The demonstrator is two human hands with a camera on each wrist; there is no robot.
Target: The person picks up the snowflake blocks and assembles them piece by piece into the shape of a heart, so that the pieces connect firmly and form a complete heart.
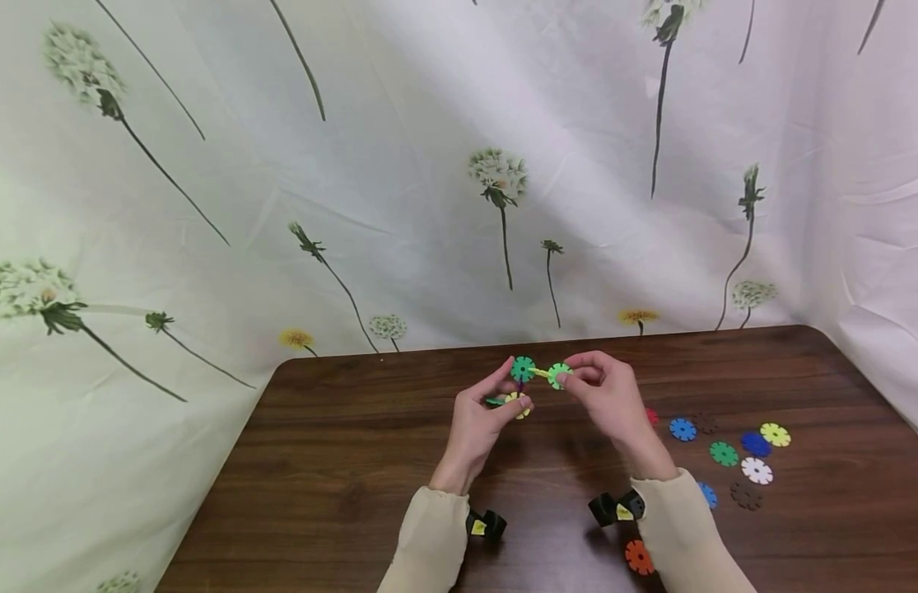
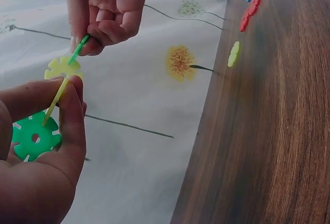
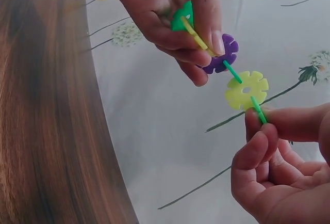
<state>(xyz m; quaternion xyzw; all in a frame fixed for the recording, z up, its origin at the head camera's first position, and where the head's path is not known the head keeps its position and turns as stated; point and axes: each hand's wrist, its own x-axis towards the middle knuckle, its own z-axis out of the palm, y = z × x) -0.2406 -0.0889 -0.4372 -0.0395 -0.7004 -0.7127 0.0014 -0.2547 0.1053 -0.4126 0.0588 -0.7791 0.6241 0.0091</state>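
Above the table, both hands hold a chain of flat, notched plastic discs slotted into one another at angles. My left hand [image 1: 477, 422] pinches a yellow disc [image 1: 516, 405] between thumb and fingers. A green disc [image 2: 36, 137] is attached to it, near the palm. Beyond those fingers the chain continues with a purple disc [image 3: 230, 51], a dark green disc [image 1: 523, 369] and another yellow disc [image 3: 234, 96]. At the chain's far end, my right hand [image 1: 612, 402] pinches a light green disc [image 1: 558, 376] by its edge, its slot meeting the yellow disc.
Loose discs lie on the brown wooden table [image 1: 340, 461] to the right, among them a white disc [image 1: 757, 471], a dark blue disc [image 1: 756, 445] and a yellow disc [image 1: 775, 435]. An orange disc [image 1: 640, 557] lies near the right sleeve. A dandelion-print cloth [image 1: 429, 206] hangs behind.
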